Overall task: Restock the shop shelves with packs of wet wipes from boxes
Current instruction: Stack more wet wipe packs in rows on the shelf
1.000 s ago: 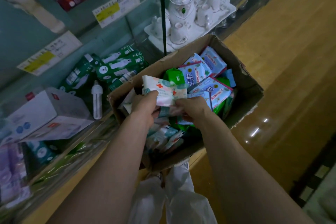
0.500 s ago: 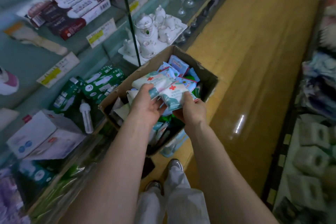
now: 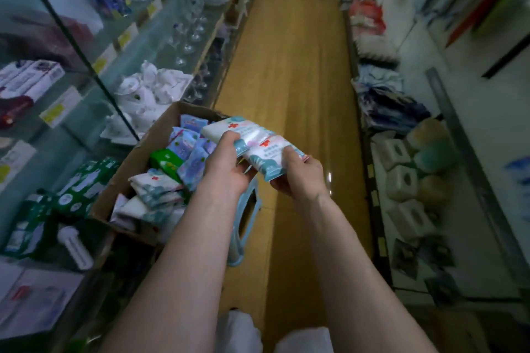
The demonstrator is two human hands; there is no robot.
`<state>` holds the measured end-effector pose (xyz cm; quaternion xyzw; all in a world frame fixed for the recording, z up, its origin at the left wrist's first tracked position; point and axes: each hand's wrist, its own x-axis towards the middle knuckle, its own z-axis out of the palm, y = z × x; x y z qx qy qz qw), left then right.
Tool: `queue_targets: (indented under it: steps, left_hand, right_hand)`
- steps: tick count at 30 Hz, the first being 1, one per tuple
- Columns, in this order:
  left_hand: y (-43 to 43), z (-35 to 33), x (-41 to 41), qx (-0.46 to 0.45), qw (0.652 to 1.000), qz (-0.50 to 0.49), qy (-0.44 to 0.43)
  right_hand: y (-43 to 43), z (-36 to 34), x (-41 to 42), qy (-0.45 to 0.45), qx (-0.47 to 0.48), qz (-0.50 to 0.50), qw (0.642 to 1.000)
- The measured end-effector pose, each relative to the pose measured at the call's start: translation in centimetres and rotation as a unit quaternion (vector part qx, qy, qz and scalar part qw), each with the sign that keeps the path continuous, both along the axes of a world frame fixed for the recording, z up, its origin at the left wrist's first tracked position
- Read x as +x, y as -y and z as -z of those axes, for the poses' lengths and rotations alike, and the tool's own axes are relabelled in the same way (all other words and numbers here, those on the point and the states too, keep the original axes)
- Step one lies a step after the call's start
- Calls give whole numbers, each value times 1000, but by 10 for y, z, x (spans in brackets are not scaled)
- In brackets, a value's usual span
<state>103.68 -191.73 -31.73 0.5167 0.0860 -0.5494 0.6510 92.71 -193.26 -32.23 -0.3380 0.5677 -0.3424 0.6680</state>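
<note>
Wet-wipe packs [image 3: 247,131], two white ones marked with red crosses, are held side by side just right of the cardboard box [image 3: 134,160], past its right rim and above the wooden floor [image 3: 286,66]. The left hand [image 3: 226,169] curls round the near edge of the farther pack. The right hand [image 3: 301,178] grips the nearer pack at its right end. Both long axes slant from the box's far corner down to the right. Glass shelves [image 3: 160,37] close in left of the box. To its right the aisle runs open to the opposite shelving [image 3: 407,169].
</note>
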Motion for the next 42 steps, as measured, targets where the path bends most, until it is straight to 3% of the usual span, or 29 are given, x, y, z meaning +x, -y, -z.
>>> queue_targets:
  steps: [11, 21, 28, 35, 42]
  left_hand:
    - [35, -35, -203, -45, 979, 199, 11]
    - [40, -84, -408, -92, 936, 341, 2]
    - [44, -128, -532, -142, 845, 515, 6]
    - [49, -155, -627, -143, 776, 613, -34]
    - [92, -165, -686, -145, 690, 709, 30]
  right_hand:
    - [-8, -47, -204, 26, -51, 165, 985]
    - [-28, -83, -407, -31, -129, 330, 935]
    - [-45, -119, -525, -77, -141, 428, 890]
    - [-63, -145, -608, -149, -143, 488, 848]
    - [-51, -160, -662, -179, -134, 559, 798]
